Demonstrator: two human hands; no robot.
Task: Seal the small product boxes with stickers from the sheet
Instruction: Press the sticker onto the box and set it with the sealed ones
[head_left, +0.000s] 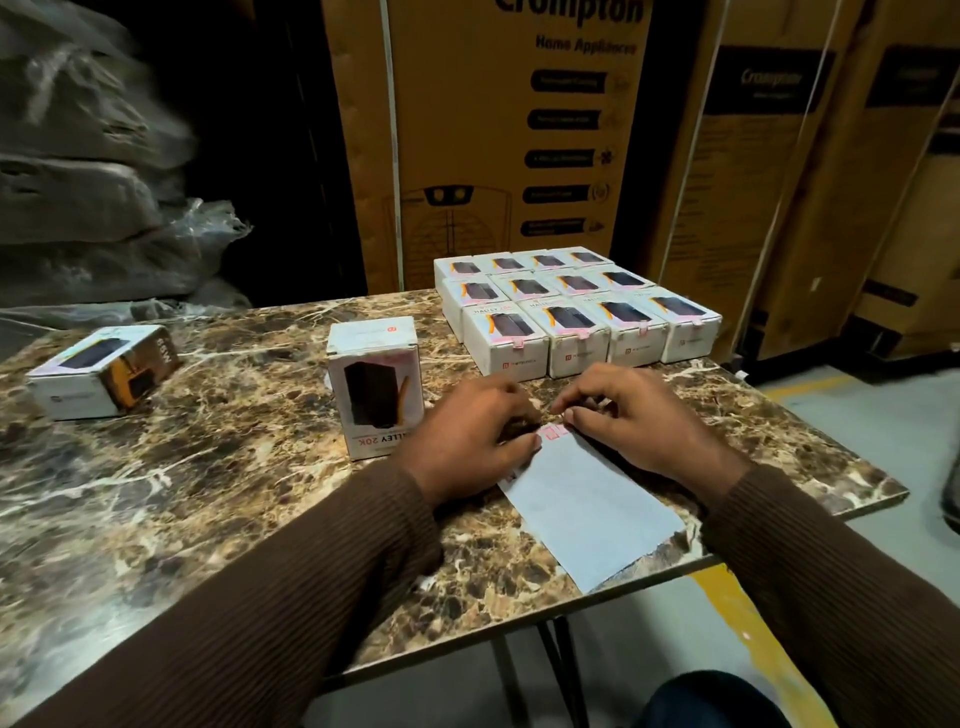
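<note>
Count: 14 small product boxes on the marble-pattern worktop (218, 467). 12 sit in a 3x4 block (576, 306) at the far right, touching each other; the front row of 4 shows pink stickers over the flap edge. 1 upright box (375, 387) stands alone mid-worktop, just left of the left hand. 1 box lying on its side (104, 370) is well apart at far left.

1 sticker sheet (587, 514), mostly bare white backing, lies flat between the hands, its near end hanging over the worktop edge. A few pink stickers (551, 431) remain at its far end.

Left hand (470, 434): fingers curled down, thumb pressing the sheet's left edge beside the pink stickers. Right hand (631, 415): fingers curled, fingertips at the sheet's far corner, thumb on the sheet; looks like a pinch on a sticker edge, but the blur makes it uncertain.

Large Crompton cartons (493, 135) stand behind the worktop; plastic-wrapped bundles (88, 197) are stacked at left.
</note>
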